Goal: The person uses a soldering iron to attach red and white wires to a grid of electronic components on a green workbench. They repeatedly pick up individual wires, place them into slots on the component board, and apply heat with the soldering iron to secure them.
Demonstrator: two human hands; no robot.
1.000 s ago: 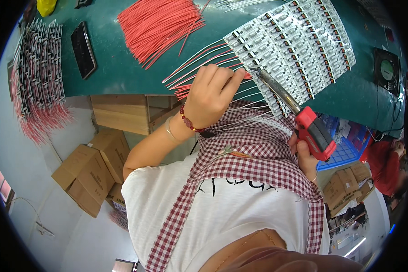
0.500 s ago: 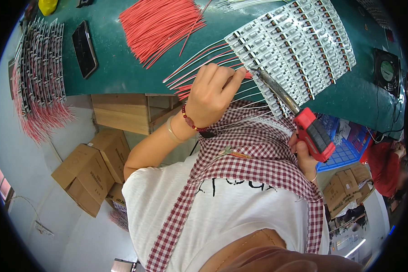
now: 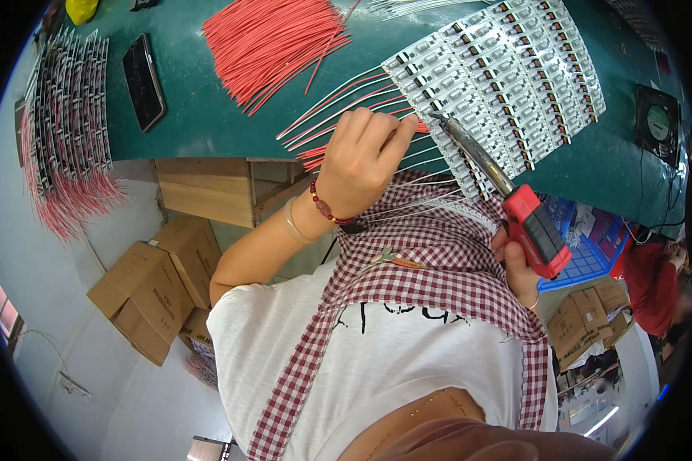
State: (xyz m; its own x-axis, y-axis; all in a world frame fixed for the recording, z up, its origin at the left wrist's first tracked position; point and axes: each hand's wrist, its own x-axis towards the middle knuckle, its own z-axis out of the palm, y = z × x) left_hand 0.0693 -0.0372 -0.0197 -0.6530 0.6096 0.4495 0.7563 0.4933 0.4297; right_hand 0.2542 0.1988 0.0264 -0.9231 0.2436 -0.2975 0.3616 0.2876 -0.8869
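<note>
A panel of small white circuit boards [image 3: 507,84] lies at the table edge, with red and white wires [image 3: 361,88] sticking out from its left side. My left hand [image 3: 361,157] is closed in a pinch at that side, a bit of red wire [image 3: 422,127] showing at the fingertips. The fingers hide most of this wire. My right hand [image 3: 519,269] is wrapped round the red and black handle of a soldering iron [image 3: 537,230]. The iron's tip is over the panel's left edge, close to my left fingertips; whether it touches a board I cannot tell.
On the green table [image 3: 192,115] lie a heap of red wires [image 3: 273,46], a phone [image 3: 144,83] and a black fan-like device [image 3: 657,119]. Wired boards [image 3: 69,115] hang over the left end. Cardboard boxes [image 3: 146,296] and a blue basket [image 3: 580,261] stand below.
The soldering iron has shifted slightly to the right, its tip moving a little away from my left fingertips. My left hand has hardly moved.
</note>
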